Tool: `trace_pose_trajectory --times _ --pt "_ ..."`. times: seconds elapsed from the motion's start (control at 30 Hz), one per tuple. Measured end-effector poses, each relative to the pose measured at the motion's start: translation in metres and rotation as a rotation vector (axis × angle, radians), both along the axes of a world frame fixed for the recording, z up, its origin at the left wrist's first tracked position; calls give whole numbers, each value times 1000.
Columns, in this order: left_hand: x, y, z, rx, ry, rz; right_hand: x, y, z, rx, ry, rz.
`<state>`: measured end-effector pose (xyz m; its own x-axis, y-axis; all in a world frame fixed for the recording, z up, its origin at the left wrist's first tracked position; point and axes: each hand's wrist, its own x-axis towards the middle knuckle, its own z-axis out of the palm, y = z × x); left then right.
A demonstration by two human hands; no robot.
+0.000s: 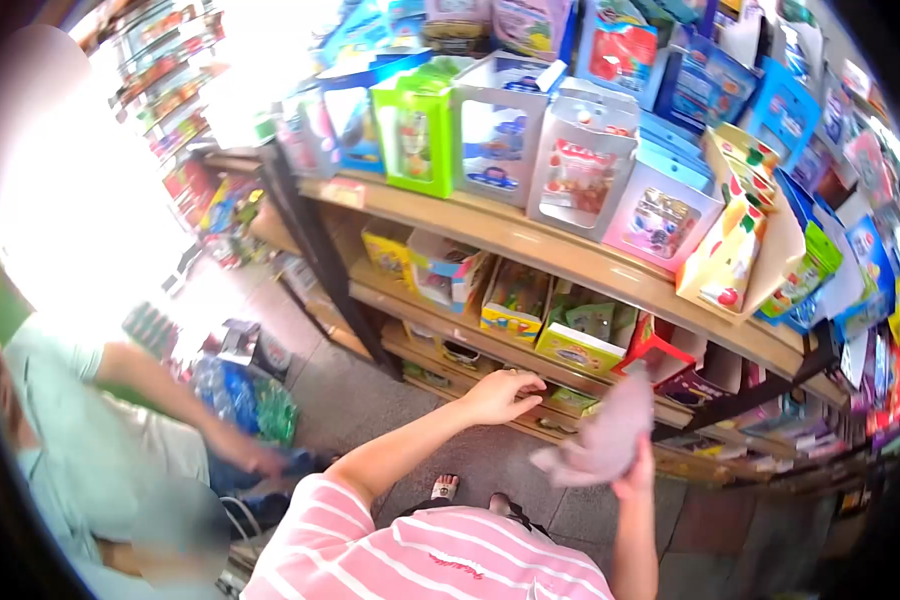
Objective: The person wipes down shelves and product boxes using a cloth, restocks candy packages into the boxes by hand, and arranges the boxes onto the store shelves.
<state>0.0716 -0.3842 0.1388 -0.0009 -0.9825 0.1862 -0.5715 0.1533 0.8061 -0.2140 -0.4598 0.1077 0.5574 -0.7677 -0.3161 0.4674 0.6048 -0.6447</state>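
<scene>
My right hand (635, 471) grips a greyish-pink cloth (607, 436), which is smeared by motion and hangs in front of the lower shelves. Held out to the left of it, my left hand (505, 397) has loosely bent fingers, with the thumb apart and nothing visible in it. Just beyond my left hand, a yellow-green display box (582, 345) and a yellow box (511, 318) stand on the middle shelf. A red box (658, 345) sits behind the cloth's upper end.
Packed display boxes, including a bright green box (413, 140) and a grey box (582, 165), line the wooden top shelf (510, 228). A seated person in a pale green shirt (65, 400) is at the left, near wrapped plastic bottles (225, 390). Grey tiled floor (370, 400) lies below.
</scene>
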Motion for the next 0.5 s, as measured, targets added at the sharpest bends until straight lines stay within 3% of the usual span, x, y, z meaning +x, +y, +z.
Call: trace_pose_trajectory --times 0.07,0.2,0.27,0.37,0.47,0.5 --pt "-1 13 12 -1 21 103 39 -10 -23 -55 51 102" --pt "-5 43 35 -24 0 308 89 -8 20 -155 65 321" --pt "-11 50 31 -78 11 323 99 -10 30 -364 43 518" --pt "-21 56 24 -174 -6 359 102 -6 35 -392 -48 586" --pt "-32 60 38 -17 143 349 100 0 39 -348 -164 626" --pt "-33 58 23 -182 75 390 99 2 44 -408 -176 608"
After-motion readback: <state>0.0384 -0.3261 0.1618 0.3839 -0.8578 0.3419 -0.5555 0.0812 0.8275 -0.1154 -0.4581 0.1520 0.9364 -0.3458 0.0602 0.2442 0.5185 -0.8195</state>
